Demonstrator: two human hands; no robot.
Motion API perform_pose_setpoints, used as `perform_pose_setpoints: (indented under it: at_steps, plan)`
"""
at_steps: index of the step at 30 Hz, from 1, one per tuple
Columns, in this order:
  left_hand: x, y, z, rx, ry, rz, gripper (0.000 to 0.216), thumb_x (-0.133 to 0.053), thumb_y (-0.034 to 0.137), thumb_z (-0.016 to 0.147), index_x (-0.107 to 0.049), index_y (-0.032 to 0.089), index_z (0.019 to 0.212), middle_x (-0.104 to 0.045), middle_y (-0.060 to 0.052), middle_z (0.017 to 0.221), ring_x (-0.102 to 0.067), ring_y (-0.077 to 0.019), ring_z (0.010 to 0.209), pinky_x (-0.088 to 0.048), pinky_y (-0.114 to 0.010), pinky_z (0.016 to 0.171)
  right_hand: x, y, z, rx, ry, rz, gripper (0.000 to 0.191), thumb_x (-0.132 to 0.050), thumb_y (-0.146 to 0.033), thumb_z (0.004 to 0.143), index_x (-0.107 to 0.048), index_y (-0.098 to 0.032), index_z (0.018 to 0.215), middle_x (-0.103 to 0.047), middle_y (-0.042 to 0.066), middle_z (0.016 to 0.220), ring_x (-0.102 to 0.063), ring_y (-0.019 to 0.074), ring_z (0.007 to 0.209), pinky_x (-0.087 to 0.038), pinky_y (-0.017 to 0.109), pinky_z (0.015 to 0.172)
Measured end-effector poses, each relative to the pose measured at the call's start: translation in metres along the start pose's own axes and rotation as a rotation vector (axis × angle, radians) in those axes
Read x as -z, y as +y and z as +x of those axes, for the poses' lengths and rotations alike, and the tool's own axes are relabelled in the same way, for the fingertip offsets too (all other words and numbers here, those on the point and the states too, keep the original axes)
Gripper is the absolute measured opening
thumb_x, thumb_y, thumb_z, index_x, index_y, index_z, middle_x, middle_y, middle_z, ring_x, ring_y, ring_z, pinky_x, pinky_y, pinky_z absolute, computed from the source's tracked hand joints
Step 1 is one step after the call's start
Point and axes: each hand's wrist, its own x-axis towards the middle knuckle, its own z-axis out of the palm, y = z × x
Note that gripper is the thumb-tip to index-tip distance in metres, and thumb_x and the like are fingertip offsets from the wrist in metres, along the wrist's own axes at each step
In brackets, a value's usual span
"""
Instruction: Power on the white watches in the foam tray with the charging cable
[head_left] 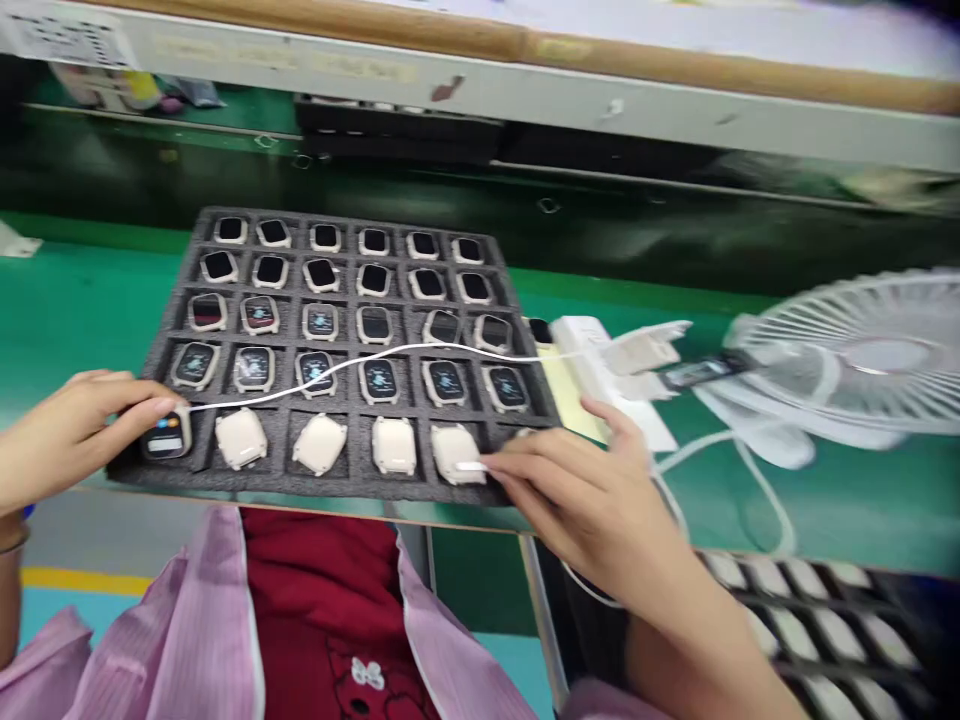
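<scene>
A dark foam tray (351, 480) holds rows of smartwatch cases without straps. At its front left corner, my left hand (90, 425) grips a smartwatch (166, 438) with its screen lit. A thin white cable (405, 348) runs from that watch across the tray to the right. My right hand (585, 480) pinches a small white stick-like piece (471, 467) against a face-down watch (450, 450) in the front row. Several other front-row watches (394, 445) also show their pale backs. Behind them, some screens are lit and the farther ones are dark.
A white power strip (585, 335) with plugged-in adapters stands right of the tray, beside yellow paper (566, 395). Farther right is a white fan (862, 355) with its cord. At the lower right another tray (795, 665) holds pale watches. A shelf edge (480, 90) spans the back.
</scene>
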Motion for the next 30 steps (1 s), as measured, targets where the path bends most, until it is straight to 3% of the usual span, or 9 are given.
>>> perform_pose_setpoints:
  at_steps: [3,6,11,13,17,19,25,27,30]
  plan:
    - [0.006,0.018,0.0,0.049,-0.115,0.078,0.062,-0.031,0.07,0.094,-0.073,0.026,0.098,-0.077,-0.005,0.097,-0.065,-0.0268,0.091,-0.04,-0.041,0.092,-0.002,0.007,0.003,-0.011,0.032,0.041,0.015,-0.046,-0.02,0.104,-0.06,-0.025,0.1,-0.071,0.001,0.085,-0.069,0.0208,0.073,-0.034,0.047,0.106]
    - [0.008,0.024,-0.004,0.094,-0.176,0.09,0.056,-0.03,0.06,0.099,-0.071,0.022,0.099,-0.075,-0.005,0.098,-0.063,-0.0244,0.094,-0.034,-0.041,0.098,-0.012,0.013,0.007,0.04,0.04,-0.136,0.026,-0.038,-0.024,0.106,-0.062,-0.024,0.095,-0.069,0.003,0.082,-0.068,0.0236,0.068,-0.034,0.052,0.101]
    - [0.004,0.019,-0.009,0.112,-0.127,0.016,0.053,-0.035,0.063,0.095,-0.071,0.024,0.096,-0.074,-0.001,0.088,-0.061,-0.0221,0.086,-0.032,-0.041,0.099,-0.025,0.013,0.015,0.07,0.06,-0.319,0.041,-0.033,-0.024,0.108,-0.066,-0.022,0.083,-0.066,0.005,0.079,-0.064,0.0219,0.063,-0.035,0.051,0.094]
    - [0.004,0.018,-0.012,0.135,-0.071,-0.017,0.049,-0.041,0.064,0.093,-0.071,0.025,0.094,-0.072,-0.001,0.083,-0.061,-0.0212,0.08,-0.036,-0.04,0.095,-0.026,0.013,0.016,0.075,0.078,-0.348,0.041,-0.034,-0.024,0.108,-0.066,-0.022,0.082,-0.066,0.005,0.08,-0.063,0.0222,0.064,-0.035,0.051,0.094]
    - [0.0,0.033,-0.018,0.171,0.248,0.041,0.031,-0.054,0.051,0.092,-0.067,0.023,0.09,-0.072,-0.001,0.091,-0.061,-0.0201,0.082,-0.036,-0.041,0.097,-0.028,0.01,0.014,0.067,0.107,-0.38,0.041,-0.033,-0.026,0.109,-0.065,-0.02,0.085,-0.065,0.005,0.08,-0.064,0.0212,0.064,-0.036,0.048,0.091]
    - [-0.009,0.047,-0.021,0.106,0.321,0.042,0.024,-0.055,0.044,0.095,-0.065,0.022,0.089,-0.071,-0.002,0.095,-0.062,-0.0206,0.088,-0.035,-0.039,0.094,-0.031,0.009,0.011,0.03,0.102,-0.359,0.039,-0.033,-0.026,0.109,-0.065,-0.019,0.088,-0.065,0.007,0.082,-0.064,0.0221,0.067,-0.037,0.048,0.09]
    - [-0.045,0.079,-0.022,-0.158,0.203,0.122,0.013,-0.055,0.03,0.099,-0.06,0.023,0.09,-0.069,0.002,0.086,-0.06,-0.0189,0.083,-0.03,-0.042,0.092,-0.038,0.007,0.005,-0.062,0.081,-0.218,0.029,-0.036,-0.025,0.108,-0.062,-0.018,0.097,-0.062,0.009,0.089,-0.064,0.0247,0.08,-0.043,0.043,0.08]
    - [-0.049,0.079,-0.02,-0.193,0.217,0.242,0.008,-0.058,0.032,0.097,-0.059,0.024,0.095,-0.07,0.0,0.089,-0.061,-0.0226,0.084,-0.031,-0.045,0.09,-0.038,0.006,0.006,-0.08,0.075,-0.208,0.027,-0.038,-0.023,0.107,-0.063,-0.018,0.096,-0.061,0.009,0.089,-0.063,0.0245,0.082,-0.044,0.041,0.079]
    - [-0.046,0.078,-0.016,-0.233,0.229,0.431,0.02,-0.062,0.042,0.093,-0.058,0.024,0.102,-0.071,-0.007,0.096,-0.062,-0.0306,0.088,-0.035,-0.05,0.089,-0.035,0.002,0.008,-0.125,0.072,-0.213,0.028,-0.039,-0.018,0.105,-0.065,-0.018,0.096,-0.061,0.008,0.089,-0.062,0.0236,0.082,-0.045,0.042,0.082]
